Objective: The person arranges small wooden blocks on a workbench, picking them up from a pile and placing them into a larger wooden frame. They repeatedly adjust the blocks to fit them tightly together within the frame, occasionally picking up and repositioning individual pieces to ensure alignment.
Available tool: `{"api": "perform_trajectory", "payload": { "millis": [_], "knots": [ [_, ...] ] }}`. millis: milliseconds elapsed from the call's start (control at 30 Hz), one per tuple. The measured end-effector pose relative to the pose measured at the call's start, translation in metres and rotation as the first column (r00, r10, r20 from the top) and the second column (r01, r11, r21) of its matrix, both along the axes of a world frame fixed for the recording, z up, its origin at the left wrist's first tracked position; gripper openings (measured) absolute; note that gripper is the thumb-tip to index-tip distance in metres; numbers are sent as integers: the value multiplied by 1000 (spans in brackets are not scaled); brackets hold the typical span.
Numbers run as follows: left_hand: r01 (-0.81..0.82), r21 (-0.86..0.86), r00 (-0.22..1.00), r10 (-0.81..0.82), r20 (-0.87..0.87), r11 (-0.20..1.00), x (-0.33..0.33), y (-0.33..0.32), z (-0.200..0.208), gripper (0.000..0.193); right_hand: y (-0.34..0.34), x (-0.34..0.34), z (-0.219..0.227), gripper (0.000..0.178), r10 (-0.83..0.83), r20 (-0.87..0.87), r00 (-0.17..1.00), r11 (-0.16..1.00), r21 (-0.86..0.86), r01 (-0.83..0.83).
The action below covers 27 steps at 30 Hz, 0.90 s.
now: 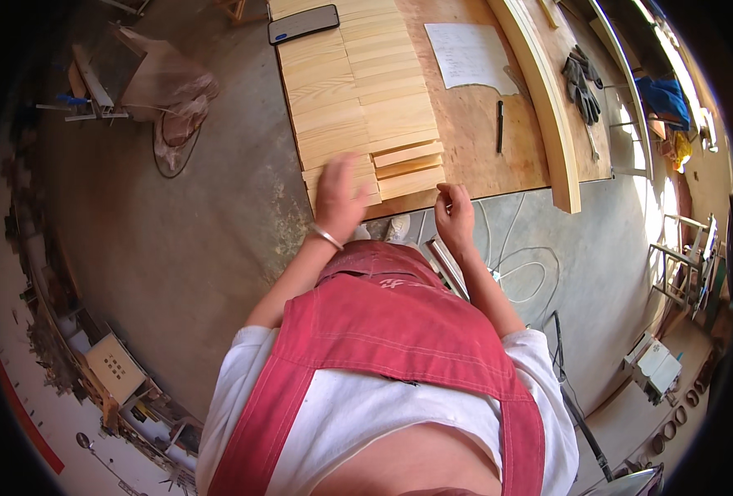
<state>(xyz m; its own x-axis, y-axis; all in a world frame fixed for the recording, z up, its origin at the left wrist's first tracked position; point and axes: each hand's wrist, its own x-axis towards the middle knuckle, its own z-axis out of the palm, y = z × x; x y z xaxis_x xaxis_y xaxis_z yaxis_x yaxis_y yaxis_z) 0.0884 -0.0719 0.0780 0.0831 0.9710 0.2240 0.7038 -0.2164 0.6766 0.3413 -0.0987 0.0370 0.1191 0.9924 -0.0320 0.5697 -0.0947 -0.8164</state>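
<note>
Two columns of pale wooden slats [313,107] lie side by side on the table, close together. At the near end of the left column my left hand [341,198], slightly blurred, rests over the slats with its fingers stretched out. Gaps show between a few slats in the near right part, where one slat [408,155] sits a little askew. My right hand [455,215] is at the table's front edge, beside the end of the nearest right slat [412,183]. Its fingers are curled together, and whatever they may hold is hidden.
A phone [303,25] lies on the far slats. On the plywood tabletop [474,149] are a torn paper sheet [468,56], a black pen [499,126] and a long wooden beam [540,91]. Dark gloves [581,85] lie beyond. White cables [523,277] loop on the floor.
</note>
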Motion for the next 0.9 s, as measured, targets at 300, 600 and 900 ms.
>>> {"api": "perform_trajectory", "payload": {
  "millis": [300,600,900],
  "knots": [
    [264,-166,810,-312,-497,950,72,44,2,88,-12,-11,-7,25,-375,-528,762,864,-497,80],
    [319,-224,709,-389,-588,921,87,47,7,85,-18,-28,-23,26,-456,-681,572,809,-586,-52],
    [266,-219,683,-344,-644,939,101,44,-2,73,-13,-24,-23,26,-469,-711,524,815,-577,-54]
  ]
}}
